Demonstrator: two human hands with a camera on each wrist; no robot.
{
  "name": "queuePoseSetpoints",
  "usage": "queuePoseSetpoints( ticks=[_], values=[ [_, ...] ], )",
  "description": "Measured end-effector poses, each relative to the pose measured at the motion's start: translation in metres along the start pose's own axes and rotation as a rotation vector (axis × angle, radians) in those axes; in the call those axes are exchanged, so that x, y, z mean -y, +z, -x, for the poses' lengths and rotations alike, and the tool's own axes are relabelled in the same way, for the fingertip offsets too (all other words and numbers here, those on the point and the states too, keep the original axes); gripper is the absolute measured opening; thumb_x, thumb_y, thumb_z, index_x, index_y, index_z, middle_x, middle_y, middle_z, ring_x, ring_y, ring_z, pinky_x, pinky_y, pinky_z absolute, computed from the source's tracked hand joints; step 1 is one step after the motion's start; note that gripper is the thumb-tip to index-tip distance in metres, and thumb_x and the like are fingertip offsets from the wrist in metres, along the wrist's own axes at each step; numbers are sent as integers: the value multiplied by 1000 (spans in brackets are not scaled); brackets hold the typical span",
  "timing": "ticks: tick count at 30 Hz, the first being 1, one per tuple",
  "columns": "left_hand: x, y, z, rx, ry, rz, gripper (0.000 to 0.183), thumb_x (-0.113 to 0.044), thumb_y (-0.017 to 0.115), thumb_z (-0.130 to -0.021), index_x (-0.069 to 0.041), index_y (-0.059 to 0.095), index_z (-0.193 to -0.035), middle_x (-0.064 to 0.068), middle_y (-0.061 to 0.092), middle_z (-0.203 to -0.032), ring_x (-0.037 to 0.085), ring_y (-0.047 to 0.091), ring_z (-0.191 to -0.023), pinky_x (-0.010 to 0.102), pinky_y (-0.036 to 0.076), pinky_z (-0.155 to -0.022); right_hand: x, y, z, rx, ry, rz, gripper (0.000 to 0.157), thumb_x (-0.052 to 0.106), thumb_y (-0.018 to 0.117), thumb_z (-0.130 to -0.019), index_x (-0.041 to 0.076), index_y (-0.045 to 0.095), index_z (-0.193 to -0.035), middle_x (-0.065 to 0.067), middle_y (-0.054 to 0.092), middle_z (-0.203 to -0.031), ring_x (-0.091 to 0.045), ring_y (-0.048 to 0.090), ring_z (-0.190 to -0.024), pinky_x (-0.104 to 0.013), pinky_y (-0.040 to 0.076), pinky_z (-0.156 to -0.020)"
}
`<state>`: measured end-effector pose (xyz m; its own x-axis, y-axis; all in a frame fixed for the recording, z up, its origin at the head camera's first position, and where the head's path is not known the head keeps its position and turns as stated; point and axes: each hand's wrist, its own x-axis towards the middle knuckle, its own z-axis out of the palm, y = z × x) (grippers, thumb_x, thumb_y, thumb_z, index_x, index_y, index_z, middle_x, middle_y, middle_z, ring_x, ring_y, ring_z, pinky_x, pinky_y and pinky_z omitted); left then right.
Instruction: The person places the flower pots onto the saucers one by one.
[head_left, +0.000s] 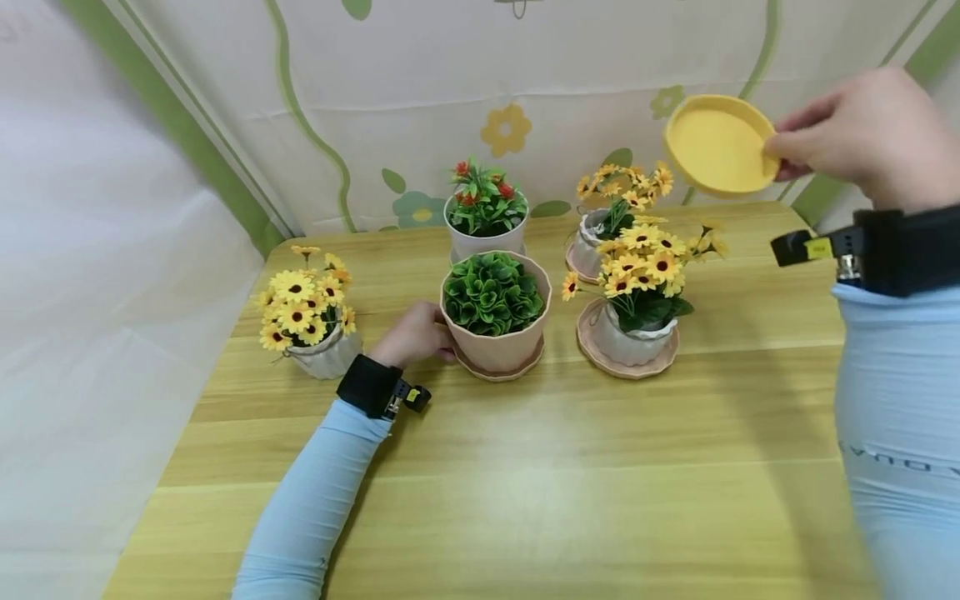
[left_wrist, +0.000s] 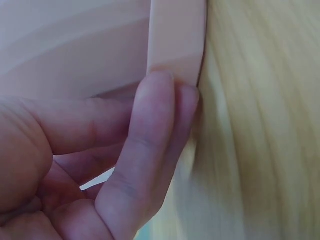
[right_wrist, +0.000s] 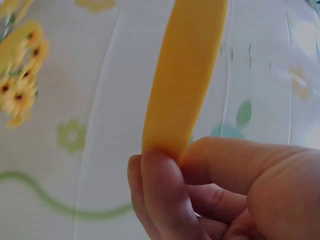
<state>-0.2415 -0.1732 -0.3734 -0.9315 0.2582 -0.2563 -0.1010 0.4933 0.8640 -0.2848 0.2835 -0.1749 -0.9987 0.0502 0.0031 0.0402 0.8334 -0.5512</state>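
My right hand [head_left: 885, 133] is raised at the upper right and pinches the rim of a round yellow saucer [head_left: 720, 146], which is tilted in the air. In the right wrist view the yellow saucer [right_wrist: 185, 75] shows edge-on between thumb and fingers. On the table, my left hand [head_left: 416, 335] pinches the left edge of a pink saucer [head_left: 502, 375] under a pink pot [head_left: 495, 350] with a leafy green plant [head_left: 492, 296]. The left wrist view shows the fingertips [left_wrist: 155, 95] against the pink saucer's rim [left_wrist: 177, 40], with the thumb toward the pot.
A grey pot with yellow flowers [head_left: 296, 304] stands left of my left hand, no saucer visible. Behind the pink pot is a white pot [head_left: 480, 243] with red flowers. Two more yellow-flowered pots sit on pink saucers [head_left: 633, 367] at right. A patterned curtain [head_left: 420, 75] backs the wooden table [head_left: 562, 492].
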Motion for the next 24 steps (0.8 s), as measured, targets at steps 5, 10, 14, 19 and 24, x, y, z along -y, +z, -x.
queuePoseSetpoints(
  ticks=[5,10,14,19,24],
  values=[
    [1,3,2,-11,1,-24,31,11,63,-84,10,66,-115,24,67,-108,22,69,-67,31,60,-64,72,11,-17,123,-163,85,44,33,64,-98,0,61,-127,5,71,-78,-12,64,-72,-48,46,-87],
    [4,8,3,-15,-7,-5,32,12,61,-84,9,66,-115,23,68,-105,23,70,-68,33,60,-64,146,50,-26,233,-305,147,29,18,64,-94,-1,67,-116,-4,72,-81,-17,66,-75,-41,53,-86],
    [6,17,3,-9,-18,28,33,13,60,-84,8,65,-117,22,67,-105,24,70,-69,34,61,-65,194,87,-31,276,-389,207,18,5,63,-89,-1,70,-105,-4,71,-76,-14,67,-66,-25,57,-65],
    [3,28,6,-16,-4,20,30,14,58,-85,9,64,-114,21,68,-100,24,70,-69,34,61,-64,242,128,-40,319,-415,327,12,-1,64,-85,0,70,-96,-2,68,-69,-10,66,-55,-21,56,-55],
    [-3,39,7,-38,30,-37,27,13,57,-84,7,68,-108,16,69,-89,22,69,-65,32,60,-61,271,173,-52,335,-495,497,7,-3,66,-78,3,64,-81,1,57,-59,-7,55,-43,-18,52,-46]
  ],
)
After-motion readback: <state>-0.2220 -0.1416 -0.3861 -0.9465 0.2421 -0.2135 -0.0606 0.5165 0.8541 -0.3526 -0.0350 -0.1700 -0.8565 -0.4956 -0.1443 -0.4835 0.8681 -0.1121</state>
